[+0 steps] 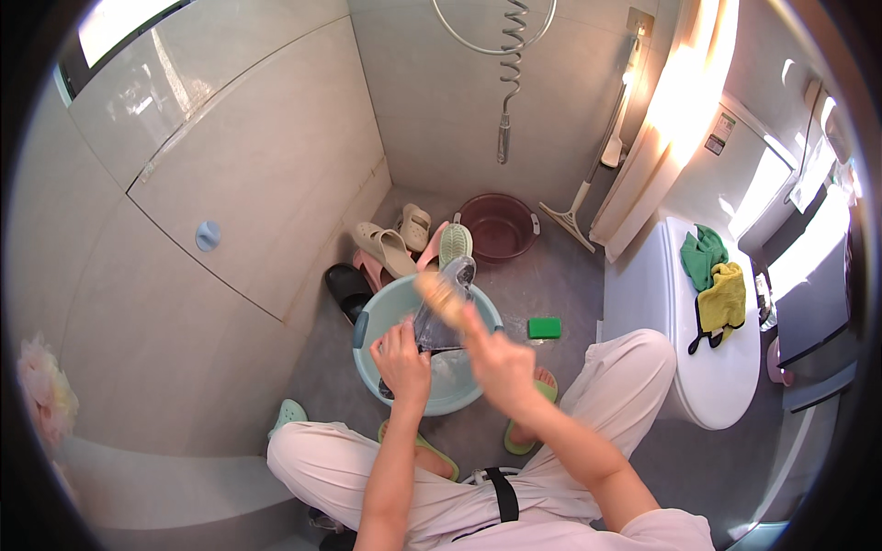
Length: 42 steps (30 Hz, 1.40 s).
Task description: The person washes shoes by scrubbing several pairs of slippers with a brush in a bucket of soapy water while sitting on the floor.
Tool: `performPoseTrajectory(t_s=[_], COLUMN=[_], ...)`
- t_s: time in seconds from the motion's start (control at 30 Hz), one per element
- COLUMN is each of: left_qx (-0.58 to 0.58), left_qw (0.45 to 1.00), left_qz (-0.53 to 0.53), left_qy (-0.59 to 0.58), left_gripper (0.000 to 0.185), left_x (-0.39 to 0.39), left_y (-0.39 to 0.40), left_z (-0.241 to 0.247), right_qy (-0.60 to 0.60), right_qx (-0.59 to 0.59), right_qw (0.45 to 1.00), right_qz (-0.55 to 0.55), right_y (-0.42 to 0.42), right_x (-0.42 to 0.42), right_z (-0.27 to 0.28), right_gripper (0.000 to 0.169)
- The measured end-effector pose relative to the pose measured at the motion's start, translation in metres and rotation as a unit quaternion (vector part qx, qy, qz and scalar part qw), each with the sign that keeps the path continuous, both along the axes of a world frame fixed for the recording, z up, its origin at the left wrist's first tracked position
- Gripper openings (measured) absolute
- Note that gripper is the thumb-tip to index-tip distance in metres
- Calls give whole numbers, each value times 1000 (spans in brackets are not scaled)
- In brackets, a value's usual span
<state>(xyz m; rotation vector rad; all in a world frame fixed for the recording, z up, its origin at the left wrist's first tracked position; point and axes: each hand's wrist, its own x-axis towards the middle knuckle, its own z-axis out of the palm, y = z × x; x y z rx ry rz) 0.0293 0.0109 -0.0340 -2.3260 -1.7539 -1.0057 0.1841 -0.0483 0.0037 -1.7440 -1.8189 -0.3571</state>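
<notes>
My left hand point(403, 365) grips a dark grey shoe or slipper point(435, 332) above a light blue plastic basin point(363, 365). Its far end shows a dark opening, and whitish streaks lie on its surface. My right hand point(503, 365) is closed around a wooden-backed scrubbing brush point(441, 297), blurred and lying over the shoe; its bristles are hard to make out. Cloudy, whitish water point(451, 375) shows in the basin, along with a dark thing at its near left edge, mostly hidden by my left hand.
Beige clogs point(386, 248), a black slipper point(348, 290) and a pale green sole point(455, 242) crowd beyond the basin. Near them stands a maroon basin point(496, 227). A green block point(544, 328) lies right; cloths point(720, 296) rest on the white toilet lid point(723, 392). A squeegee point(572, 217) leans behind.
</notes>
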Motion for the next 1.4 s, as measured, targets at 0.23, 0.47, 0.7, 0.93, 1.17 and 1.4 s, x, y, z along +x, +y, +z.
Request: performPoseTrajectory(t_s=[0.23, 0.47, 0.7, 0.93, 1.17, 1.4], left_qx=[44, 57, 115, 206, 166, -33], left_qw=[998, 995, 990, 978, 984, 949], left_qz=[-10, -8, -19, -18, -25, -78], left_qy=[-52, -84, -78, -37, -56, -304], left_gripper=[48, 44, 41, 34, 32, 35], left_x=[1, 1, -8, -16, -15, -16], left_y=[-3, 4, 6, 12, 14, 13], left_z=[6, 2, -2, 3, -5, -8], right_qy=[40, 157, 221, 328, 322, 402], right_qx=[52, 48, 2, -101, -95, -117], right_qw=[996, 986, 974, 939, 942, 905], right_qz=[-56, 25, 41, 32, -8, 73], right_y=[21, 11, 15, 14, 28, 24], right_x=[27, 25, 29, 59, 89, 62], right_z=[25, 30, 48, 66, 40, 49], right_gripper=[59, 57, 51, 40, 41, 46])
